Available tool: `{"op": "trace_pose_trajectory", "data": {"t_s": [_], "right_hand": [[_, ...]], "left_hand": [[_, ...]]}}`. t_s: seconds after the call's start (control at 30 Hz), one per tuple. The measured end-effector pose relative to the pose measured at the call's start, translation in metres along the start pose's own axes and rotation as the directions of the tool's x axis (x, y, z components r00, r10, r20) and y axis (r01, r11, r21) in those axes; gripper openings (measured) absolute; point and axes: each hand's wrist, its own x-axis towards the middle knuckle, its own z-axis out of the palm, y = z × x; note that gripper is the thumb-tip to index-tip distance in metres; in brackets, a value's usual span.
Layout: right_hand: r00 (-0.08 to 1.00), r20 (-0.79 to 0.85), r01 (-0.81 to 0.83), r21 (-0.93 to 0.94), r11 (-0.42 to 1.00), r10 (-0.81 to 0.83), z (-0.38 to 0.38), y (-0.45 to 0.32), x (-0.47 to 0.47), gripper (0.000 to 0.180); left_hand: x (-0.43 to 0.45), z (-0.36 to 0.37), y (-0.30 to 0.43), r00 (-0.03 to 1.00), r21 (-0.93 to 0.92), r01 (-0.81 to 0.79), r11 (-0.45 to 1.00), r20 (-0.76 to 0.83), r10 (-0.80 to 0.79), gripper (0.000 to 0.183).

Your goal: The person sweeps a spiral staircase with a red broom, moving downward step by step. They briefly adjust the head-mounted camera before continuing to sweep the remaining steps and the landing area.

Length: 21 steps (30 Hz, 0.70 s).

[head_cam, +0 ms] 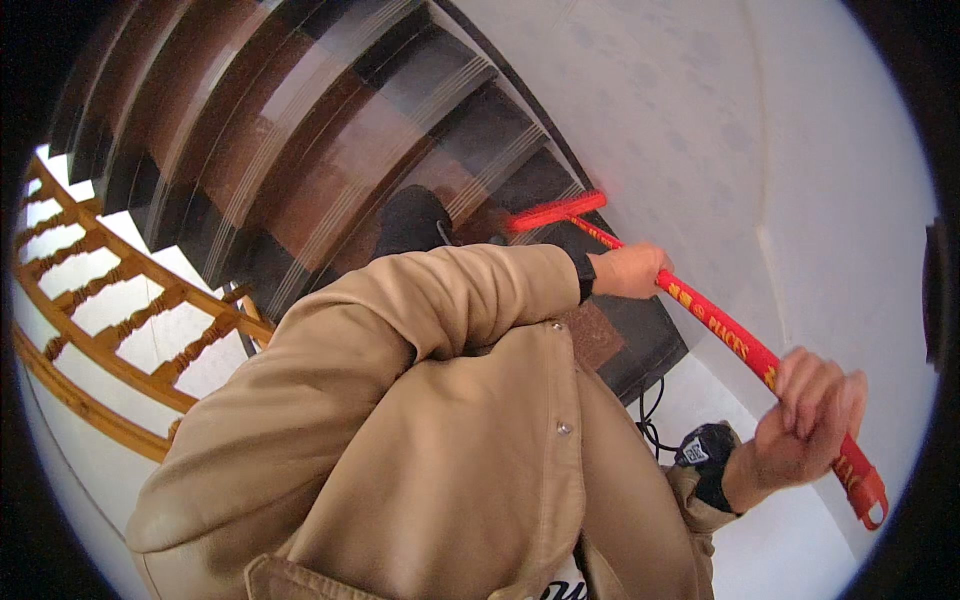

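A red broom reaches diagonally across the right half of the head view. My left hand (632,270) grips the lower part of its red handle (716,324), which bears yellow writing. Near the handle's top end, my right hand (814,420) is closed around it, slightly blurred. The broom's red head (559,211) is over a dark stair tread (525,176), close to the wall; whether its bristles touch the stone cannot be told. A black strap circles each wrist, and the right one carries a black device (705,450).
Curved stairs of dark and reddish-brown stone (337,142) spread across the upper left. A turned-wood banister (150,277) borders them at left. The pale wall (675,112) stands close at right. A dark rounded shape (412,217), possibly my leg or shoe, shows beyond my left sleeve. Black cables (649,420) hang near my right wrist.
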Motion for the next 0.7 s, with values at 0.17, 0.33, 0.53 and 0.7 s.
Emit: {"op": "trace_pose_trajectory", "data": {"t_s": [0.17, 0.33, 0.53, 0.7], "right_hand": [[0.998, -0.054, -0.021, 0.145, 0.989, 0.029, -0.033, 0.003, -0.002, 0.030], [0.987, 0.140, 0.025, 0.344, 0.939, -0.077, -0.002, 0.023, 0.006, 0.029], [0.902, 0.423, -0.063, 0.316, 0.947, -0.081, 0.075, 0.061, -0.005, 0.028], [0.889, 0.457, -0.071, 0.167, 0.983, -0.014, 0.071, 0.022, 0.007, 0.028]], "left_hand": [[-0.018, -0.017, 0.003, 0.976, 0.103, 0.093, 0.990, -0.207, -0.070, 0.011], [-0.064, -0.053, -0.015, 0.845, 0.304, 0.161, 0.939, -0.535, 0.028, 0.015], [-0.119, -0.078, -0.074, 0.734, 0.285, 0.420, 0.862, -0.665, -0.138, 0.027], [-0.100, -0.052, -0.059, 0.809, 0.211, 0.235, 0.949, -0.584, -0.070, 0.014]]}}
